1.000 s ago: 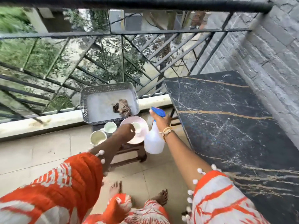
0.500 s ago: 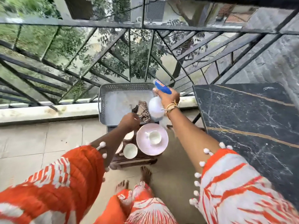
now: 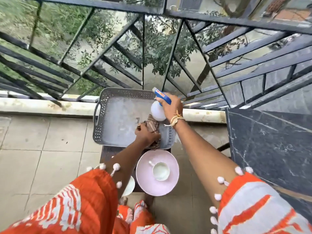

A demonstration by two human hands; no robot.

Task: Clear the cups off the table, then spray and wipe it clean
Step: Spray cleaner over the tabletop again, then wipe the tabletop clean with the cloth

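My right hand (image 3: 170,105) grips a white spray bottle (image 3: 157,112) with a blue trigger head, held over the right side of a grey perforated tray (image 3: 116,120). My left hand (image 3: 146,134) rests on a brown striped cloth (image 3: 152,126) lying in the tray, fingers curled on it. In front of the tray, a white cup (image 3: 161,171) sits on a pink plate (image 3: 145,179). Another white cup (image 3: 129,186) shows partly under my left sleeve. The black marble table (image 3: 270,149) stands at the right with nothing on it.
The tray and cups rest on a small dark wooden stool (image 3: 108,152). A black metal railing (image 3: 152,53) and low ledge (image 3: 42,105) run behind it. Beige floor tiles (image 3: 42,157) spread to the left. My bare feet are below.
My view has swung down over the stool. My right hand carried the spray bottle up over the tray. My left hand left the cups and reached onto the cloth in the tray.
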